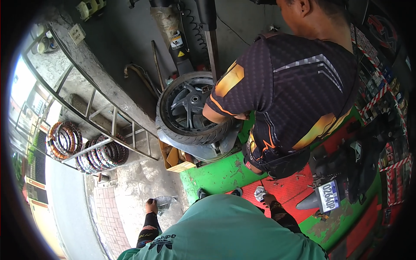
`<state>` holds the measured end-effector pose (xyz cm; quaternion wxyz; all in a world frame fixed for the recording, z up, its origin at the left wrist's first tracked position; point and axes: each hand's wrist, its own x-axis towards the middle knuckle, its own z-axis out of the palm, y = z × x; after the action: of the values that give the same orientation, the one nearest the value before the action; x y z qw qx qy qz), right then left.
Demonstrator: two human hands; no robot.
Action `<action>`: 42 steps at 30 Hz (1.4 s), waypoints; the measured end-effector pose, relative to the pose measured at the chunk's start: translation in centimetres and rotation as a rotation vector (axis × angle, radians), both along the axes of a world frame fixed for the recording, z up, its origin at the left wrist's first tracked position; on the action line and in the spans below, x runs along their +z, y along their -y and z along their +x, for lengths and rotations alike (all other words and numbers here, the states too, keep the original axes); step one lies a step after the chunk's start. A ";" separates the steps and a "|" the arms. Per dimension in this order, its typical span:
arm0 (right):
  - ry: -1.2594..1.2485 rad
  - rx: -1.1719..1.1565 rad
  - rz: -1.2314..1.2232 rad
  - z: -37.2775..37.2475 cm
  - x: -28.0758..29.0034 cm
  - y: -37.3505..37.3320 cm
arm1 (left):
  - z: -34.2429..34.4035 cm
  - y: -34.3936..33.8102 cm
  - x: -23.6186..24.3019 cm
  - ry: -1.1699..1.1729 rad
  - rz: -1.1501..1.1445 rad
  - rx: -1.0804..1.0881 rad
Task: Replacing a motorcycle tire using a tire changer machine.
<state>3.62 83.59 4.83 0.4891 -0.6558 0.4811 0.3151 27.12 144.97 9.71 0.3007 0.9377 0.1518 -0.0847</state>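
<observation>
The left hand (pixel 151 205) has its grip closed on the edge of a grey, crumpled sheet (pixel 165 202), which sticks out to the right of the grip over the pale concrete floor (pixel 130 186). The right hand (pixel 268 198) has its grip closed on a small whitish rag (pixel 259 193), bunched just left of and above the grip, over the red plate (pixel 294 186) of the green platform (pixel 216 175). Both forearms wear dark patterned sleeves and come up on either side of the person's green shirt (pixel 229 229). Well above the right grip, a co-worker in a dark shirt (pixel 294 86) bends over a black wheel with its tyre (pixel 190 110), lying on a machine's grey tray (pixel 203 149). Just above and right of the left grip lies an open cardboard box (pixel 175 160). Far to the left of the left grip, wrapped tyres (pixel 86 149) hang on a metal rack. To the right of the right grip, the tail of a scooter with its plate (pixel 328 196) shows.
</observation>
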 end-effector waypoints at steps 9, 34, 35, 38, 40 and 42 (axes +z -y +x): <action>-0.004 -0.003 0.033 -0.7 -4.2 0.9 | 1.2 0.1 0.9 0.027 0.041 -0.037; -0.012 -0.037 -0.004 -0.3 -3.6 1.6 | 0.7 1.6 1.7 -0.009 0.032 0.032; -0.024 -0.027 0.039 -0.3 -3.4 1.6 | 0.5 1.6 1.5 0.002 0.001 0.036; -0.017 -0.005 -0.011 -0.2 -2.7 1.7 | 0.0 1.8 0.9 0.010 0.023 0.047; 0.043 0.116 -0.018 -0.3 -2.1 2.0 | -0.3 1.8 0.6 -0.006 0.047 0.052; 0.142 0.253 -0.126 -0.2 -1.6 2.1 | -0.4 1.7 0.3 -0.012 0.074 0.069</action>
<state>3.37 81.49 3.19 0.4362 -0.7611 0.3779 0.2961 26.71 143.28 9.98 0.2677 0.9419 0.1891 -0.0743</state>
